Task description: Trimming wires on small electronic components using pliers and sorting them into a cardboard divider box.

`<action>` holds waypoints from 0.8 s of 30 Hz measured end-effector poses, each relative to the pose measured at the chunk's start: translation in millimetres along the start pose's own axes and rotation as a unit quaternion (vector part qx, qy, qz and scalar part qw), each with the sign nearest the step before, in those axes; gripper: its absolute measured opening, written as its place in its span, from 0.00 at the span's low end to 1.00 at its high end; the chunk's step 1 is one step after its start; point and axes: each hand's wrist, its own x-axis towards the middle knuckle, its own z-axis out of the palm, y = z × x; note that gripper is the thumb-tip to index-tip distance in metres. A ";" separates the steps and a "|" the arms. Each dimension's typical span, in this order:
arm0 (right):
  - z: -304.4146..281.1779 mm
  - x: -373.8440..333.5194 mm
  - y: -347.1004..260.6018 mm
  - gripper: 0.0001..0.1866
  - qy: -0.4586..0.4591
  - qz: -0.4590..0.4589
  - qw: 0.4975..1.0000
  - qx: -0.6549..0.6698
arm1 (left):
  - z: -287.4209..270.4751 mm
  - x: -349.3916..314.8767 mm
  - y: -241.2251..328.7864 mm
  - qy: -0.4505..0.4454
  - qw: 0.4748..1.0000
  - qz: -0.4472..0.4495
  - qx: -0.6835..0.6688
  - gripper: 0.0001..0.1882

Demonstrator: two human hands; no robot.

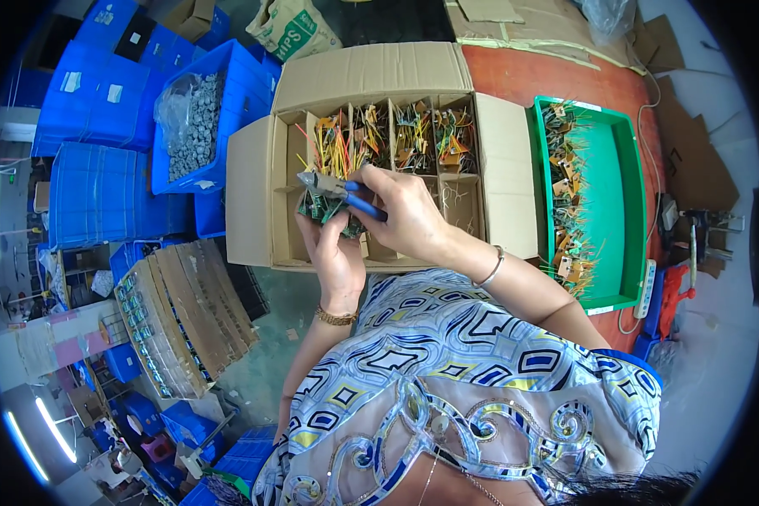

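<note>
One large open cardboard box (249, 190), divided into compartments, fills the centre, and to its right a shallow green tray (605, 211) holds small wired boards (566, 184) along its left side. Over the box's near left part, the right hand (411, 215) has its fingers curled closed around the blue-handled cutters (328, 185), which point left, while the left hand (340, 264), fingers bent and nearly closed, grips a small cluster of green circuit boards (319, 209) just beneath them. Red and yellow wires (333, 148) stand close behind, though whether the cutters' tips touch any of them is hard to tell.
</note>
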 end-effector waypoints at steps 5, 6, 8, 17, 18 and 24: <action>20.6 -8.3 7.9 0.11 0.063 0.042 0.994 0.073 | -8.6 3.7 -10.9 0.019 0.994 0.103 0.037 0.25; 22.9 -9.4 10.3 0.11 0.083 0.085 0.980 0.162 | -8.5 5.5 -8.5 0.019 0.994 0.104 0.036 0.25; 17.1 -10.8 8.2 0.10 0.103 0.157 0.922 0.338 | -13.5 12.8 0.2 0.041 0.997 0.071 -0.008 0.24; -52.1 -18.3 0.0 0.10 -0.090 0.128 0.988 -0.003 | -59.2 18.7 22.4 -0.065 0.974 -0.100 -0.192 0.22; -55.7 -17.8 -5.5 0.10 -0.089 0.103 0.988 -0.074 | -61.2 19.7 19.9 -0.065 0.974 -0.099 -0.193 0.22; -67.9 -14.8 -34.9 0.11 -0.013 0.101 0.995 0.016 | -46.4 11.2 15.2 -0.063 0.986 0.099 0.120 0.20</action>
